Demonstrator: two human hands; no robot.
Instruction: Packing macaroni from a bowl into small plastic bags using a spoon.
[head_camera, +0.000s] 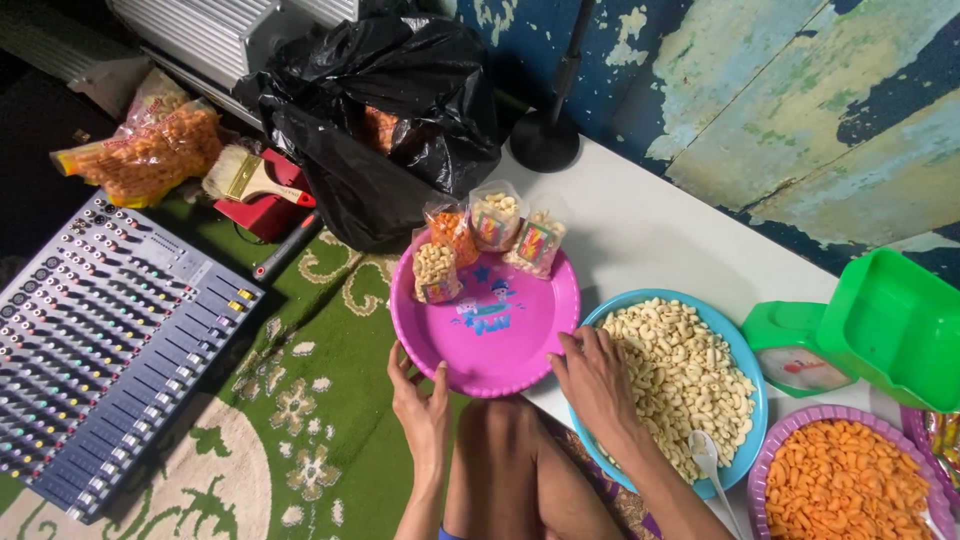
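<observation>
The left hand (422, 408) rests on the near left rim of the pink tray (510, 345), fingers slightly spread and pressed against its edge, thumb out to the side. The right hand (594, 380) grips the tray's right rim where it meets the blue bowl (745, 365) of pale snacks, fingers curled over the edge and close together. The tray sits partly on the green carpet (300, 400) and partly on the white board (650, 230), above the person's knee. Four small snack packets (480, 240) stand along its far edge. An audio mixer (100, 340) lies to the left, a black bag (385, 120) behind, green scales (870, 330) and a purple bowl (785, 435) of orange snacks to the right.
</observation>
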